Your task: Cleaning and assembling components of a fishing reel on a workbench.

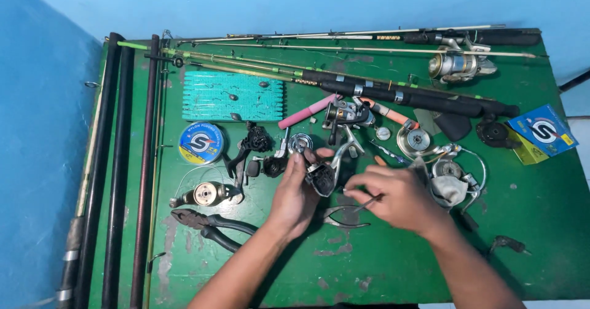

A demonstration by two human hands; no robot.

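**Two hands at a reel body on a crowded green desk**

The left hand [294,193] closes its grip around a dark, silver-edged spinning reel body [322,177], holding it just above the worn green painted desk [393,266], near the middle. The right hand [396,197] has its grip pressed together on a thin dark metal tool [367,203], whose tip points left toward the reel body; whether tip and reel touch cannot be told.

Under the hands lies a pair of slim silver pliers [344,217]. To the left rest heavier black-handled pliers [212,225], and above them a bronze-coloured reel spool [206,193]. A round blue and yellow spool of fishing line [200,142] sits further up, just below a teal ribbed foam pad [232,96] stuck with hooks and sinkers. A pink cylindrical handle [305,112] lies slantwise beside the pad.

To the right of the hands are loose silver reel parts [452,174] with a wire bail, and a blue and yellow cardboard box [544,131] near the desk's edge. Long dark fishing rods [114,161] run along the left side; another black rod [418,98] crosses the top, near a silver and gold spinning reel [458,63].
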